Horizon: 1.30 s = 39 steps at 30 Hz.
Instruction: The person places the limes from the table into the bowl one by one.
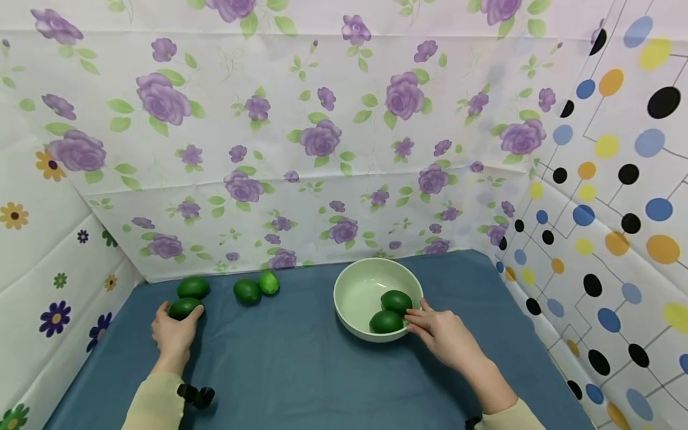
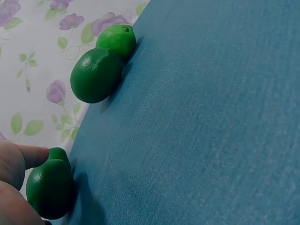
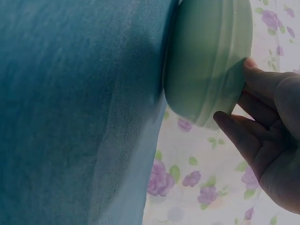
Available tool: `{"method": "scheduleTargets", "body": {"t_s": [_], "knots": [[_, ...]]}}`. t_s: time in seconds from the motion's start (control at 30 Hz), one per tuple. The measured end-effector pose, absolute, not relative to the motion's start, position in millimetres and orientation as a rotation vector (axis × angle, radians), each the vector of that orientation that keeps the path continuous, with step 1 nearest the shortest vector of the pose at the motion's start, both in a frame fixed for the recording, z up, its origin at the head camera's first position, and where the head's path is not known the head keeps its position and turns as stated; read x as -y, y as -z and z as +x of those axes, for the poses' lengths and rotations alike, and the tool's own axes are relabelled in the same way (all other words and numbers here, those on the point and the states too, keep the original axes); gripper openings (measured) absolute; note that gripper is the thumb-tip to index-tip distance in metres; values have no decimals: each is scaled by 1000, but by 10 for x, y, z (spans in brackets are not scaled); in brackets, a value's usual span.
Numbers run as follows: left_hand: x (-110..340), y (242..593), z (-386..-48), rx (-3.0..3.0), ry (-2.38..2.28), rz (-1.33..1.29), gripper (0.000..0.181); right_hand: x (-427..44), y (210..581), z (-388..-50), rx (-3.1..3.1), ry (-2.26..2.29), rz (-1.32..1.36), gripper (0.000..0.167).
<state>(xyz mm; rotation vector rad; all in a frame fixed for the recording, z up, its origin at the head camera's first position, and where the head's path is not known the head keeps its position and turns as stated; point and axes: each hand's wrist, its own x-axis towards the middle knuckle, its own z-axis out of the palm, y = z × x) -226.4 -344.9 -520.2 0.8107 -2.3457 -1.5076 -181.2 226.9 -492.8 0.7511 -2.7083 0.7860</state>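
Observation:
My left hand [image 1: 174, 334] grips a dark green, egg-shaped fruit [image 1: 184, 308] at the table's left, thumb on one side and fingers on the other. Right behind it lies a similar dark green fruit [image 1: 193, 287]; in the left wrist view the held fruit [image 2: 50, 190] partly hides it. On the right, my right hand [image 1: 448, 340] holds the rim of a pale green bowl [image 1: 352, 298], fingertips over the edge. From the right wrist view, the thumb presses the bowl's outer wall [image 3: 206, 61]. Inside the bowl rest two dark green fruits [image 1: 386, 322], touching each other.
Between the left hand and the bowl, near the back edge, another dark green fruit [image 1: 247, 291] touches a brighter green lime [image 1: 269, 282]. A blue cloth [image 1: 279, 370] covers the table. Flowered sheeting [image 1: 322, 137] stands behind, with dotted sheeting [image 1: 607, 239] at right.

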Motion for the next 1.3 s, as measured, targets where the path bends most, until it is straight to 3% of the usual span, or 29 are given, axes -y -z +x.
{"method": "scheduleTargets", "body": {"t_s": [1.3], "knots": [[3540,5125,-2389,2481,1364,775,86,-2229,4917,-1817,2737,-771,681,32]]}}
